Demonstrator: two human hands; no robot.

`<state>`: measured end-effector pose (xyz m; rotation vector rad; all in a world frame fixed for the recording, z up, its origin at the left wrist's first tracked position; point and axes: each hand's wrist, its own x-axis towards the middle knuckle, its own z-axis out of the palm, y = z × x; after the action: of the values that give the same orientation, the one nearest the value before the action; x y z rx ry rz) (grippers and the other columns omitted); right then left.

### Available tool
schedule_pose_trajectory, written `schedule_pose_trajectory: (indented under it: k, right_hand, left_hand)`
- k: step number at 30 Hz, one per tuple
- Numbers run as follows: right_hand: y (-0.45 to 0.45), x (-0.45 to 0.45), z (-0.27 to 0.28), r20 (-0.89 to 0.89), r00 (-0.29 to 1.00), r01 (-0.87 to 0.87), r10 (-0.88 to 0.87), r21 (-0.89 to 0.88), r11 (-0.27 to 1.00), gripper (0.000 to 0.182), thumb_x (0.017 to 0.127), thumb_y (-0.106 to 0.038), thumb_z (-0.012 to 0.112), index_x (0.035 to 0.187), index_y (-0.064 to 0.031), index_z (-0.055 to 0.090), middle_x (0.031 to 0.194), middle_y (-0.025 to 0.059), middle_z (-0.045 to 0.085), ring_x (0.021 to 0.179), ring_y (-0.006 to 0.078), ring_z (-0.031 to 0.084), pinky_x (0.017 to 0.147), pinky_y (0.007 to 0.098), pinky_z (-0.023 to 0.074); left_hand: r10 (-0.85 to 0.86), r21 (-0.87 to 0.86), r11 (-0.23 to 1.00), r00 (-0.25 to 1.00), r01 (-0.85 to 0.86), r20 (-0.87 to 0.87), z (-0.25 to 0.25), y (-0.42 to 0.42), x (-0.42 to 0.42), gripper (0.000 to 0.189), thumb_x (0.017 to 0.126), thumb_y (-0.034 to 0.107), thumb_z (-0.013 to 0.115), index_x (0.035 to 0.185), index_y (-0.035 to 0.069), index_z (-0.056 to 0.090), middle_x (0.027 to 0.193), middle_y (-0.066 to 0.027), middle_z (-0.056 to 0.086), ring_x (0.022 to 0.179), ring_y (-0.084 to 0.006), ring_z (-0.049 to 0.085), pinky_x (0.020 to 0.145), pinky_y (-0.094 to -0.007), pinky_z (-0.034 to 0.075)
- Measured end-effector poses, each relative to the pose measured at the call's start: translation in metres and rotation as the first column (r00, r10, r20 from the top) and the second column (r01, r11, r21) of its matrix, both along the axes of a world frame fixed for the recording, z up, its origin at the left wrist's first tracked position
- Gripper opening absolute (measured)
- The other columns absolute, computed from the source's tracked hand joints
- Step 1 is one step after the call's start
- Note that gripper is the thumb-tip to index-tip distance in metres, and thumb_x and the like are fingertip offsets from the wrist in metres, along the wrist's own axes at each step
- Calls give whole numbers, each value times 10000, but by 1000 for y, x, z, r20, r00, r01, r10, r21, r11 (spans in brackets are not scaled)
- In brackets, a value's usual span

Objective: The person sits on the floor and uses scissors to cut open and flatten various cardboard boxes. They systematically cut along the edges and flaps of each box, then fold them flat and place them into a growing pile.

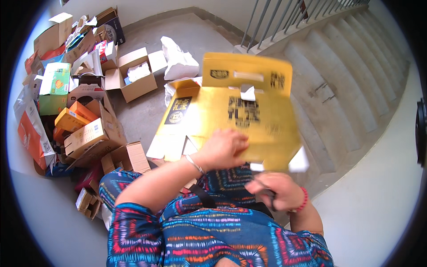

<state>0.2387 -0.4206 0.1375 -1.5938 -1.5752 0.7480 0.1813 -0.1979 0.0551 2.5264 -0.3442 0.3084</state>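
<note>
An opened-out gold cardboard gift box (213, 113) with black printing lies before me, above my knees. Its long top flap is raised at the far side, and a torn white piece (249, 93) sticks up near that fold. My left hand (223, 148) grips the near part of the box, fingers bent against the gold face. Just below the near right edge, my right hand (282, 192) is closed around a small dark-handled tool (273, 197). Motion blur hides what kind of tool it is. White undersides of flaps show at both near corners.
Cardboard boxes (90, 140) and paper bags (31, 130) are heaped along the left wall. An open brown carton (140, 90) holding pale items stands beside a white bag (178, 60). Concrete stairs (333, 83) and a metal railing (283, 16) are to the right.
</note>
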Motion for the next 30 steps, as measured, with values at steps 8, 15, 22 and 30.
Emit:
schedule_pose_trajectory:
  k: [8, 15, 22, 30]
  right_hand:
    - [-9, 114, -30, 294, 390, 861, -873, 219, 459, 432, 776, -88, 634, 1176, 5, 498, 1106, 184, 590, 1064, 263, 557, 918, 343, 419]
    - [-42, 147, -125, -674, 198, 658, -711, -446, 606, 432, 761, -82, 677, 1145, 20, 507, 1065, 109, 603, 958, 196, 594, 872, 322, 464]
    - [-42, 140, -119, -616, 340, 739, -710, -293, 607, 492, 705, -122, 706, 1133, 22, 511, 1064, 89, 603, 959, 194, 588, 888, 310, 454]
    - [-46, 160, -90, -577, 494, 632, -651, -276, 724, 563, 681, -173, 738, 1157, 13, 501, 1094, 89, 594, 978, 172, 579, 881, 301, 453]
  left_hand:
    - [48, 159, 986, 999, -47, -4, -10, -33, -16, 544, 753, 367, 652, 1207, 86, 547, 1323, -60, 461, 1262, -212, 374, 969, -386, 318]
    - [81, 62, 995, 996, -83, 34, -10, -20, -28, 472, 771, 329, 650, 1167, 84, 570, 1266, -58, 511, 1230, -222, 411, 970, -369, 333]
    - [458, -254, 885, 826, -389, 329, 3, 56, -35, 256, 716, 12, 650, 962, 72, 619, 1059, -104, 600, 1026, -288, 542, 878, -374, 438]
    - [673, 180, 649, 448, -739, -589, 7, 169, -59, 332, 735, 298, 683, 937, 36, 649, 885, -115, 661, 799, -279, 642, 737, -361, 505]
